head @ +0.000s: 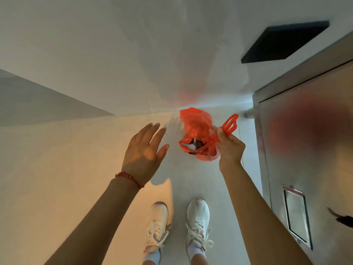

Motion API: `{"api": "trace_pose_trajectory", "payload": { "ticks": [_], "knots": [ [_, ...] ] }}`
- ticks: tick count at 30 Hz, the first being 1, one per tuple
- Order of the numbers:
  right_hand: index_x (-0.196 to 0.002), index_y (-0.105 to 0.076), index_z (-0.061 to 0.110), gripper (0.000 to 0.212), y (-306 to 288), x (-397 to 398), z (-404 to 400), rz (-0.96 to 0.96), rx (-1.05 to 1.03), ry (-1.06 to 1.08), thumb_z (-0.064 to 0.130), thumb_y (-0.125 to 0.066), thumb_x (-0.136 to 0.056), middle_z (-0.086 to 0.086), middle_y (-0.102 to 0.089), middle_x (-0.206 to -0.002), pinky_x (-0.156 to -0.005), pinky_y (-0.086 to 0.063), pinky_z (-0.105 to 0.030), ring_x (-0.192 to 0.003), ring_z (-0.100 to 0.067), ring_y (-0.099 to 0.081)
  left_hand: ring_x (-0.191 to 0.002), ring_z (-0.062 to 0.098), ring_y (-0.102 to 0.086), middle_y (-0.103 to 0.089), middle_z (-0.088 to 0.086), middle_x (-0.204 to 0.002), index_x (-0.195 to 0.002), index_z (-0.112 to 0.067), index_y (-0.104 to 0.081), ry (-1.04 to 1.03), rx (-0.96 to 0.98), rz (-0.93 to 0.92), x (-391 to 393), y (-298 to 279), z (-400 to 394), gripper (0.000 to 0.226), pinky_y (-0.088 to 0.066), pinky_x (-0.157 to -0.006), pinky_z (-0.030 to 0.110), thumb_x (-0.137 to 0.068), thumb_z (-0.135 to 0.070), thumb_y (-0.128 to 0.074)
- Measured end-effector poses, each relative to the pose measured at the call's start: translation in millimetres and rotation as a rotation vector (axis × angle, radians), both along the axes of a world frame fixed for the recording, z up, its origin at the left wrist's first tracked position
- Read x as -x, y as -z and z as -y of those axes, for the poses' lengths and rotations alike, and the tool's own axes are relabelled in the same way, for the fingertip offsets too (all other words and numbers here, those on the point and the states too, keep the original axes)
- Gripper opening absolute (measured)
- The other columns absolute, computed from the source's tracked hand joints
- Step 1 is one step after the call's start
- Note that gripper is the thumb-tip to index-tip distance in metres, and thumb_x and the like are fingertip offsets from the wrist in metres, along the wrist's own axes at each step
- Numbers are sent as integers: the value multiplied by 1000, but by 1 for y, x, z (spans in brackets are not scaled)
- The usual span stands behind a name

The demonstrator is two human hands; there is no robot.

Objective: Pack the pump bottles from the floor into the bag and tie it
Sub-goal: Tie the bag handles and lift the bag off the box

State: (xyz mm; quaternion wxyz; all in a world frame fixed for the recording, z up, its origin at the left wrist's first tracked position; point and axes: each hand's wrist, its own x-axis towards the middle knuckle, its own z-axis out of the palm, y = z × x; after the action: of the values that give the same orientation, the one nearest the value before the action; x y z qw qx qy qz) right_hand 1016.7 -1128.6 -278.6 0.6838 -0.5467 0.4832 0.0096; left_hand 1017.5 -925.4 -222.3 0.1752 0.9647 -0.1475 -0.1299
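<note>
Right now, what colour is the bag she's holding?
Orange-red and see-through; the bag hangs from the right hand, clearest in the head view.

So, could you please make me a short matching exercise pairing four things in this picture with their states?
Things:
1. left hand
2. right hand
3. bag
4. bracelet

States:
A. held up, off the floor
B. open, fingers spread, holding nothing
C. around the left wrist
D. shut on the bag's handles

Pairs: 1-B, 2-D, 3-A, 4-C
</note>
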Motion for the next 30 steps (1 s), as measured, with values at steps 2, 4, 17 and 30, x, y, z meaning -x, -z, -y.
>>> {"api": "trace_pose_trajectory", "payload": {
  "ticks": [2,4,17,30],
  "knots": [
    [-69,-68,16,13,9,-8,4,22,10,16,12,-67,-81,14,-68,-52,-62,-50,-17,-59,-3,-66,-111,45,-54,-59,28,-118,-114,5,-57,13,13,20,-5,11,2,39,-46,-88,54,-83,-19,-56],
    [-67,-68,19,16,14,-17,8,44,45,-2,11,-67,-81,16,-67,-50,-59,-50,-16,-56,0,-64,-110,45,-54,-60,28,-117,-113,5,-57,29,23,39,-10,19,4,38,-47,-87,55,-83,-17,-57],
    [-81,-69,18,11,14,1,17,139,259,-92,8,-70,-77,24,-68,-59,-68,-52,-13,-69,1,-67,-125,39,-43,-50,21,-133,-124,-3,-50,10,20,-84,-3,27,16,40,-38,-99,50,-88,-22,-53],
    [-98,-66,11,26,11,30,22,122,193,-61,2,-72,-74,-10,-67,-107,-73,-50,-10,-95,-13,-65,-120,42,-48,-55,24,-127,-120,-1,-53,38,24,-76,16,15,22,39,-42,-94,54,-86,-19,-58]
  ]
}}
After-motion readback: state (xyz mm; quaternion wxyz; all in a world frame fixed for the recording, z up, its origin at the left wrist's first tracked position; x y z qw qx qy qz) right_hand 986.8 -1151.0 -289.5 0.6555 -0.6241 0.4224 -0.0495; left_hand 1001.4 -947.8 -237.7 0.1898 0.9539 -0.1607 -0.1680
